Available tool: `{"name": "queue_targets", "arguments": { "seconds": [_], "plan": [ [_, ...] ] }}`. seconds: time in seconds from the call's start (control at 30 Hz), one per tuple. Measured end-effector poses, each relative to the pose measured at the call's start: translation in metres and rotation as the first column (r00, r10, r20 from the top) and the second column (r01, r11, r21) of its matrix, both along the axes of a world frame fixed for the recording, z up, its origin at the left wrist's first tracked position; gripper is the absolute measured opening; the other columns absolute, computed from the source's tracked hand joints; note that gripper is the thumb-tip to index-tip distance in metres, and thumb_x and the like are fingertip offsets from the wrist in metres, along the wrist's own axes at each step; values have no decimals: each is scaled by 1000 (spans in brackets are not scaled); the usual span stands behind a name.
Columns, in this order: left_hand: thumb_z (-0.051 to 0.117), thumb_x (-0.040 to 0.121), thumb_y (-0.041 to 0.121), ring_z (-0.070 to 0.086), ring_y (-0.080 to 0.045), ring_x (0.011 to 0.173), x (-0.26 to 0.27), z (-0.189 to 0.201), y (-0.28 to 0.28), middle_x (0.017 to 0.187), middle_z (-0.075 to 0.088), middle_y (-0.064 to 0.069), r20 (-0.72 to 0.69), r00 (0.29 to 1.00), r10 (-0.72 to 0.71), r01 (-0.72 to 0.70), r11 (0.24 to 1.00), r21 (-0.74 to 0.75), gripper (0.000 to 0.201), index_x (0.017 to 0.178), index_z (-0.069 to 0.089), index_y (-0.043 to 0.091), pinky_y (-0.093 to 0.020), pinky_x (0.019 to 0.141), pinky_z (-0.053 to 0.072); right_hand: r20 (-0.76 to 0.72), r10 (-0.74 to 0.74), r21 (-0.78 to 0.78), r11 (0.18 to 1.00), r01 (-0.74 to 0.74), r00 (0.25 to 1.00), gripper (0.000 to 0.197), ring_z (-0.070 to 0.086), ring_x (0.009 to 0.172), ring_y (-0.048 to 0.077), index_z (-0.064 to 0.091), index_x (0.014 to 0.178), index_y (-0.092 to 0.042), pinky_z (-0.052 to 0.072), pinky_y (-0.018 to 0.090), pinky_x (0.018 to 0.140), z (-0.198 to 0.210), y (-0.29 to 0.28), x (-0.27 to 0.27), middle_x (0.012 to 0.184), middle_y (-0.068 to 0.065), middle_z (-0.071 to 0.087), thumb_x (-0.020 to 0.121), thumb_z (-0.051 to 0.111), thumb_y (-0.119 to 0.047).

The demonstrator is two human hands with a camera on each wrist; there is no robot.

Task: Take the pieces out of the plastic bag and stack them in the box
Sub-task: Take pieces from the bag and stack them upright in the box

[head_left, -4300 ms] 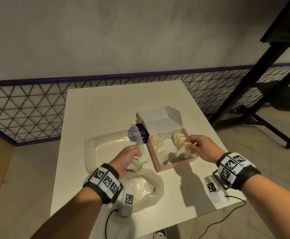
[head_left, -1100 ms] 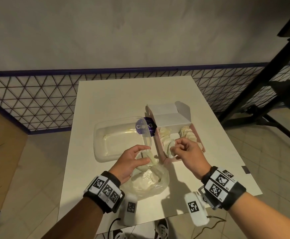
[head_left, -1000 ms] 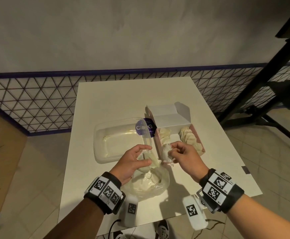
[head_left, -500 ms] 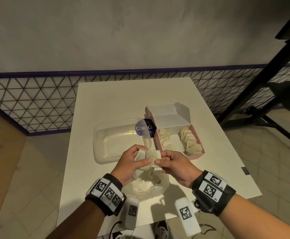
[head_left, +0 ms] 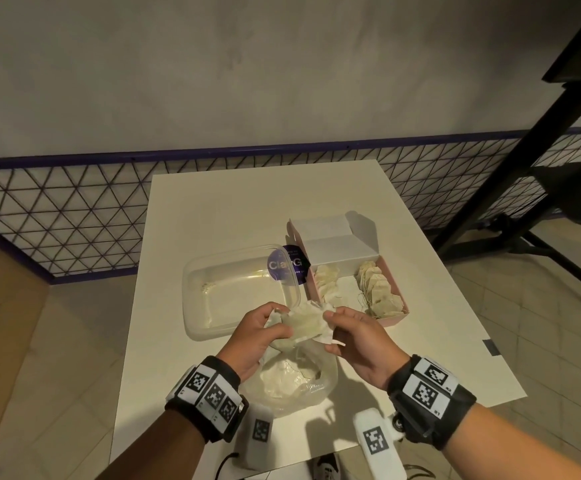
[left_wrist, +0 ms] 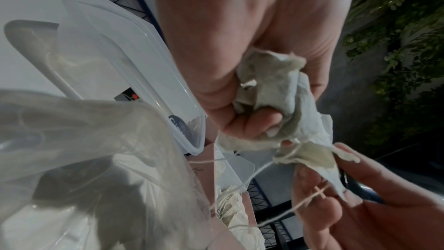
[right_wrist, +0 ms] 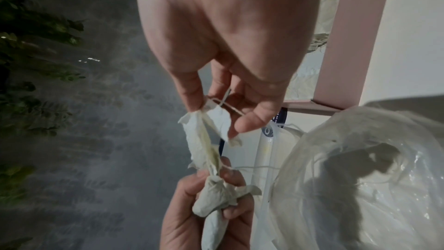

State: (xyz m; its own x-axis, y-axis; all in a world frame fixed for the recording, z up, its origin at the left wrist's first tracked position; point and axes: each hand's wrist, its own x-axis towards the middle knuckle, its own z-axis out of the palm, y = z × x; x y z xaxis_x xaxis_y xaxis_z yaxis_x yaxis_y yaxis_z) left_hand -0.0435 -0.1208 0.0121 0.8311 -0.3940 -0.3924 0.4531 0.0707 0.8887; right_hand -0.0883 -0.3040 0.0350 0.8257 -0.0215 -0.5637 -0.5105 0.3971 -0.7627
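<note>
My left hand (head_left: 265,329) grips a crumpled bunch of pale tea bags (head_left: 301,323) above the clear plastic bag (head_left: 292,379), which lies on the table near me with more pieces inside. My right hand (head_left: 337,323) pinches one tea bag (right_wrist: 204,144) at the bunch's right end, and strings trail from it. In the left wrist view the bunch (left_wrist: 271,83) is clamped between my left thumb and fingers. The open pink box (head_left: 398,289) stands just beyond my right hand, with a row of tea bags (head_left: 381,289) along its right side and a shorter row on its left.
An empty clear plastic container (head_left: 237,292) with a purple label sits left of the box, touching it. The box's white lid (head_left: 330,237) stands open at the back. The white table (head_left: 247,209) has a wire fence behind it and black metal legs to the right.
My right hand left the box, came back to my left hand and pinched a tea bag in the bunch. The hands have since drawn slightly apart.
</note>
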Motion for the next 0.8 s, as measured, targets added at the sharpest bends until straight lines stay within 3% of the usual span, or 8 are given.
{"name": "queue_targets", "arguments": {
  "seconds": [0.1,0.17,0.27,0.37,0.47,0.53,0.63,0.8],
  "plan": [
    [59,79,-11,58,-15,58,2,4,0,79,60,-9,-5,1000,-19,19,1000,0,22,86,59,10,-23,52,48,-27,14,7,1000,-14,1000,22,50,70,17,58,66,-15,53,25,57,-1,-5,1,74,6,52,88,61,-11],
    [63,70,-4,57,-14,56,4,6,1,76,58,-7,-1,999,-50,50,999,-3,20,83,61,10,-22,49,46,-36,28,-11,1000,-29,999,16,51,69,17,58,72,-13,55,25,58,0,-7,2,76,8,54,88,61,-12],
    [58,61,4,54,-13,64,6,8,1,74,55,-2,32,994,-104,102,994,40,21,79,62,15,-23,55,45,-66,45,-69,996,-50,997,9,55,71,18,63,79,-11,55,24,55,1,-9,4,81,11,61,88,61,-11],
    [57,60,3,53,-13,66,8,10,-2,73,56,-1,61,990,-131,125,988,90,23,77,63,18,-23,56,44,-83,76,-116,990,-85,994,6,52,70,19,66,89,-9,53,23,51,1,-7,5,89,17,55,87,64,-14],
    [57,70,-7,55,-12,62,9,10,-6,72,59,-1,76,991,-114,103,985,139,27,80,64,17,-24,55,45,-87,92,-115,988,-102,992,6,54,67,17,67,90,-9,53,24,53,1,-4,6,88,15,58,88,63,-13],
    [55,73,-12,56,-12,61,9,9,-8,72,60,-1,88,991,-102,88,983,159,30,83,64,15,-24,56,46,-76,98,-83,991,-104,992,5,57,71,20,66,86,-9,56,27,56,2,-2,6,87,14,62,88,61,-9],
    [55,74,-10,55,-12,63,9,7,-10,74,60,-1,103,992,-67,47,981,188,29,86,64,15,-24,59,45,-46,81,-16,997,-82,996,11,59,87,27,62,79,-7,58,38,78,3,2,5,92,17,64,88,58,-2],
    [56,76,-7,55,-13,65,6,4,-14,79,60,-1,123,991,-58,30,975,220,28,85,63,19,-25,59,45,-32,26,56,998,-25,999,10,64,80,27,60,83,-1,57,37,80,1,6,5,88,21,65,89,53,2]
  ]
}}
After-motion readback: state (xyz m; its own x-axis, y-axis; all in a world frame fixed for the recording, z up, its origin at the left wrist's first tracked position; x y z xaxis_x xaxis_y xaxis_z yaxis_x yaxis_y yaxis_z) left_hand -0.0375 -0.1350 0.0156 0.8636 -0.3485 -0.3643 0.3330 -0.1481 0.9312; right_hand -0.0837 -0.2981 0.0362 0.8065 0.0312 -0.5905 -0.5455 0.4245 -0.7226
